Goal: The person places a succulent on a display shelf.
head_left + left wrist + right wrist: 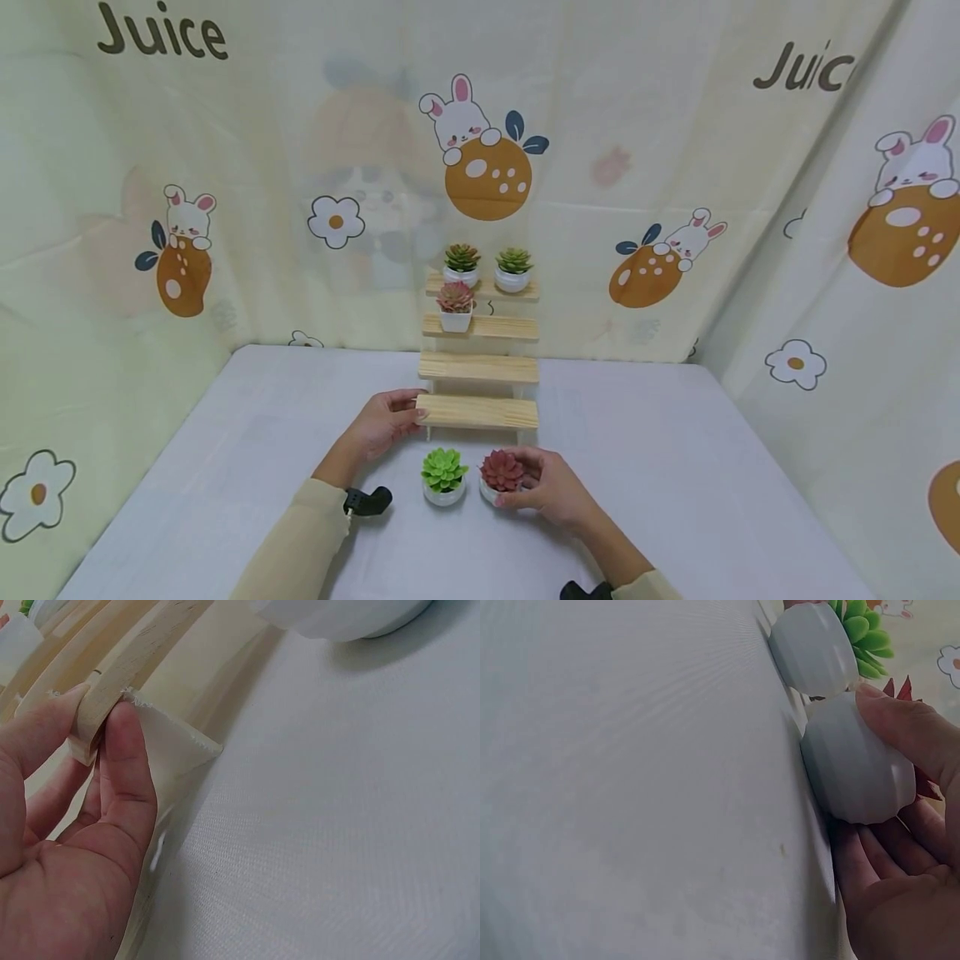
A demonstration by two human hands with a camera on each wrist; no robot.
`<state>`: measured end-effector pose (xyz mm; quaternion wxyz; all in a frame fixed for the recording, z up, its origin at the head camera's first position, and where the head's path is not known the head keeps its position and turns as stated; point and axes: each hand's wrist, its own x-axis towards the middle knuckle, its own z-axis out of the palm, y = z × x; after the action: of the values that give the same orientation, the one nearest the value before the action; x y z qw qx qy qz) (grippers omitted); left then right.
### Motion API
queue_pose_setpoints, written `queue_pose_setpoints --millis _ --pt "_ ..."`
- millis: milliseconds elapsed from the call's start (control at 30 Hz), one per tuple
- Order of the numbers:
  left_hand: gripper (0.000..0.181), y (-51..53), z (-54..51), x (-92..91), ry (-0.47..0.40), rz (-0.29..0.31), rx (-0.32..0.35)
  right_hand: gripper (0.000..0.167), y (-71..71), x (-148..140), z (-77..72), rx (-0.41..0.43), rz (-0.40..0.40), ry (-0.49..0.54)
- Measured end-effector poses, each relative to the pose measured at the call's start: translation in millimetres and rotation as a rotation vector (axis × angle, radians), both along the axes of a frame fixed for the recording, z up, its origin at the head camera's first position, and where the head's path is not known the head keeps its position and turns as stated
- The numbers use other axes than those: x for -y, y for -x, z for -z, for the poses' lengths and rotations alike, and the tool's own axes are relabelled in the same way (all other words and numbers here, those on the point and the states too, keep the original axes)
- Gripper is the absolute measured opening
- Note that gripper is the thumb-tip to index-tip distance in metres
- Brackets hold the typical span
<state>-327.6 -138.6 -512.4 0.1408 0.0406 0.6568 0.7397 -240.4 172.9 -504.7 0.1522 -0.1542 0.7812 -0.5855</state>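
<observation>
My left hand (386,423) pinches the left end of the lowest board of a small wooden tiered shelf (477,412). In the left wrist view, thumb and fingers lie on either side of that board (101,705). My right hand (551,487) grips the white pot (859,761) of a dark red succulent (502,471), which stands on the table in front of the shelf. Just left of it is a bright green succulent (443,469) in a white round pot (814,649). Neither hand touches the green one in the head view.
Two green succulents (462,257) in white pots stand on the top board. A pink succulent (455,298) in a square white pot sits on the board below, at its left. Behind the white table (637,467) hangs a printed curtain (585,183).
</observation>
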Motion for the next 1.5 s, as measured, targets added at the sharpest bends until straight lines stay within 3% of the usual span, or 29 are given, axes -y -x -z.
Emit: queue_pose_setpoints --millis 800,1033,1500 --pt "0.051 0.9 1.8 -4.0 0.009 -0.022 0.021 0.072 -1.7 -3 9.9 0.003 0.048 -0.001" --pt "0.052 -0.3 3.6 -5.0 0.012 -0.033 0.024 0.072 -4.2 -2 5.8 0.029 0.053 0.036" --pt "0.052 0.7 2.1 -0.3 0.021 -0.018 0.008 0.068 -2.4 5 6.4 -0.005 0.084 0.043"
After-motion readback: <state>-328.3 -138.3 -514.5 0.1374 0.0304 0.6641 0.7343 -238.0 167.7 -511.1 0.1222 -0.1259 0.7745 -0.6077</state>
